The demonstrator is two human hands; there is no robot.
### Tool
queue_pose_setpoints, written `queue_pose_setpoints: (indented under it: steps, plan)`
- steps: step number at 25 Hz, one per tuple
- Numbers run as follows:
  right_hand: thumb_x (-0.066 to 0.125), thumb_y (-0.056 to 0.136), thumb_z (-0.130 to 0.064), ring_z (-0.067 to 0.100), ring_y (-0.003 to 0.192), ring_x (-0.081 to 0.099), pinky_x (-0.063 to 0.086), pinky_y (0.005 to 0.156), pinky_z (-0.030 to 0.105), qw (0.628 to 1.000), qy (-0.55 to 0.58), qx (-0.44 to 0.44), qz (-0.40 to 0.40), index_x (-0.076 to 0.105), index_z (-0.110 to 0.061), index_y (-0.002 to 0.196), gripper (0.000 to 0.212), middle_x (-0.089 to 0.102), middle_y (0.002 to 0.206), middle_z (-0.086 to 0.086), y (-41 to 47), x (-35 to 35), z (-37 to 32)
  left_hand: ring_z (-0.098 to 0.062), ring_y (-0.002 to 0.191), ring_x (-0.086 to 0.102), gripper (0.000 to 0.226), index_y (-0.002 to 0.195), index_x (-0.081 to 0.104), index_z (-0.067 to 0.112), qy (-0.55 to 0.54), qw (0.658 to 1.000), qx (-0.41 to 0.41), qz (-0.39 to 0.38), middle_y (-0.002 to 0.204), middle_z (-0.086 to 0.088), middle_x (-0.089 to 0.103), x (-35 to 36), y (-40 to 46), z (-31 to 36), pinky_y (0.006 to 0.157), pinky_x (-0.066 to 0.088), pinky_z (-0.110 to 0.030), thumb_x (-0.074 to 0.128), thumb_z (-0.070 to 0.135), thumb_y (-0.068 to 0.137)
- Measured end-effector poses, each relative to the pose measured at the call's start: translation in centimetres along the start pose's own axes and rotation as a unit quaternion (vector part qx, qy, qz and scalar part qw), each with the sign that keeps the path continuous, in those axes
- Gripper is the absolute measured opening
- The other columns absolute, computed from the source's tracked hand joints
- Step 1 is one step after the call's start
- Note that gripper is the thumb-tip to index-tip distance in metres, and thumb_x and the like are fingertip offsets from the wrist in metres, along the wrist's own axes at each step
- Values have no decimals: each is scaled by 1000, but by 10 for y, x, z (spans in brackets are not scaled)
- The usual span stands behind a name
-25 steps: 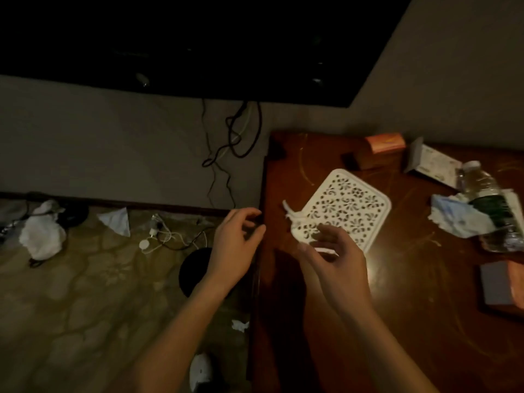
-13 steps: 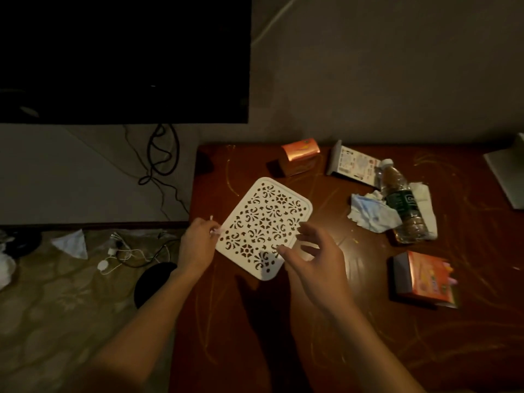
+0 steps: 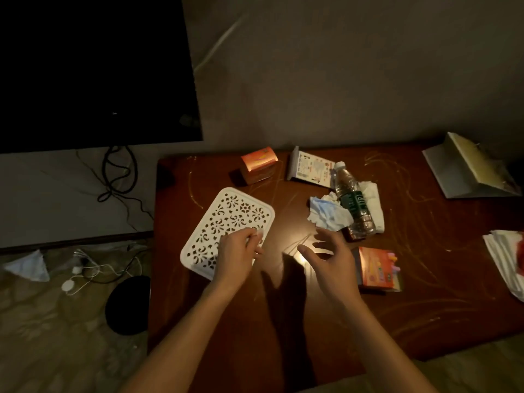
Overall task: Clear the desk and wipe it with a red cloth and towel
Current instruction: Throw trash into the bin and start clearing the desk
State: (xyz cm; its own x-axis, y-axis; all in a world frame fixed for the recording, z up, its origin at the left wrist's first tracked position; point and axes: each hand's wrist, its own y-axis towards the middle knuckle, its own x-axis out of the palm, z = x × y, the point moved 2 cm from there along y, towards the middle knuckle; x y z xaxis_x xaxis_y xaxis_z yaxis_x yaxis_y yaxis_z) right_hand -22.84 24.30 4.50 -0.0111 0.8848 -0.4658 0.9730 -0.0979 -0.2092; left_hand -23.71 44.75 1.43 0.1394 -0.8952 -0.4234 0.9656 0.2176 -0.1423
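Left hand (image 3: 236, 256) lies over the near edge of the white tray (image 3: 226, 231), fingers curled, pinching a small white scrap (image 3: 258, 231). Right hand (image 3: 329, 259) hovers with fingers spread and bare above the desk (image 3: 425, 293). Tray looks light, stiff and perforated: probably best gripped at the rim. Striped towel (image 3: 507, 259) with red cloth lies far right.

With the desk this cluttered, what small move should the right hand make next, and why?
Probably reach forward to the crumpled tissue and pick it up. The right hand hovers open with spread fingers just short of it, while the left hand already pinches a small white scrap over the perforated white tray. The desk isn't clear for wiping.
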Motion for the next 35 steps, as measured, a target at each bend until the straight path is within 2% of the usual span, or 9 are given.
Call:
queue_pose_setpoints:
  steps: [4,8,13,18,22,26,30,33,35]
  plan:
    - [79,80,-38,4,99,61,54,80,29,999,-39,2,11,55,-23,130,58,61,124,-8,54,-35,21,-6,68,68,21,98,74,16,5,1000,22,0,73,6,71,46,33,25,70,59,-35,57,28,98]
    - [77,82,-34,0,92,59,53,76,25,997,-71,-2,-25,52,-21,135,60,57,128,-7,116,-56,46,-10,98,65,33,123,66,14,84,996,-14,-17,113,-1,70,108,71,39,83,47,-19,66,27,93]
    - [76,84,-19,-1,92,60,45,72,9,996,-73,-29,-48,58,-20,128,48,65,113,-8,161,-81,70,-19,110,55,59,141,46,27,165,980,-34,-109,126,-2,49,186,126,44,88,45,-27,71,32,88]
    - [73,87,-16,4,103,62,54,84,21,996,-19,-26,-83,57,-21,131,47,63,118,-12,174,-99,76,-17,94,57,29,116,62,16,243,965,-36,-90,112,2,43,193,121,35,83,50,-33,64,32,92]
    - [72,87,-18,4,90,65,60,74,32,998,-8,-15,-57,59,-29,125,42,63,110,-15,183,-118,78,-11,83,56,10,91,59,17,208,976,6,-66,104,8,50,180,111,50,69,44,-27,66,23,86]
    - [64,92,-22,6,89,62,55,76,29,997,-71,-29,10,60,-24,124,32,61,114,-10,204,-136,83,-9,80,59,11,93,60,20,189,979,2,-79,90,6,62,188,111,58,60,45,-23,67,17,84]
    - [64,93,-21,1,86,55,37,68,11,991,-128,-43,13,61,-16,125,32,59,116,-5,218,-135,89,-6,105,58,26,104,67,20,182,980,18,-77,118,7,61,182,94,40,82,42,-12,62,1,87]
    - [66,92,-20,9,92,60,48,73,20,995,-87,-45,18,62,-18,122,30,55,110,-11,214,-129,86,-2,118,51,33,102,76,16,146,989,17,-36,131,11,56,170,79,32,93,35,-3,58,-8,87]
    - [67,90,-17,9,94,60,55,78,29,996,-68,-52,21,62,-20,119,30,55,110,-12,204,-123,79,5,114,52,34,92,78,19,113,994,1,2,128,15,58,163,72,34,94,41,-8,59,-8,87]
